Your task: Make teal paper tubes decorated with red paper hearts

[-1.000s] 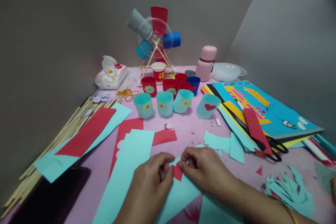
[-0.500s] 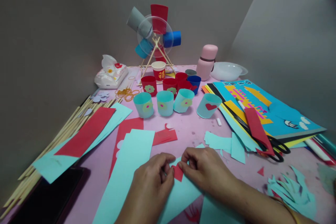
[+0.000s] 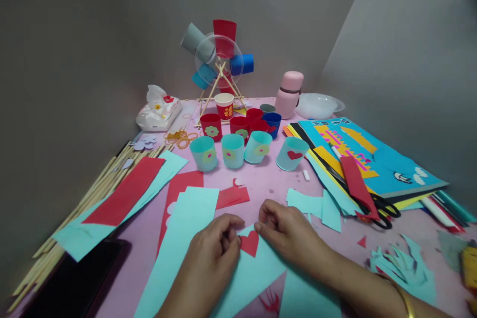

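A red paper heart [image 3: 249,244] lies over a light blue paper sheet [image 3: 257,278] in front of me. My left hand [image 3: 212,253] is closed, with thumb and curled fingers at the heart's left edge. At its upper right edge, the pinched thumb and forefinger of my right hand [image 3: 290,233] touch the heart. Another long light blue strip [image 3: 179,243] runs beside my left hand, and small red paper pieces [image 3: 233,197] lie beyond it. The undersides of my fingers are hidden.
Several light blue paper cups [image 3: 203,154] stand ahead, before red and blue ones. Behind them rises a stick-framed wheel [image 3: 219,59]. Black-handled scissors [image 3: 383,208] and coloured sheets [image 3: 395,169] lie right; wooden sticks [image 3: 100,184] and a dark phone-like slab [image 3: 78,278] lie left.
My hands have spread slightly apart, and more of the heart now shows, including both its rounded lobes. The camera view has shifted a little.
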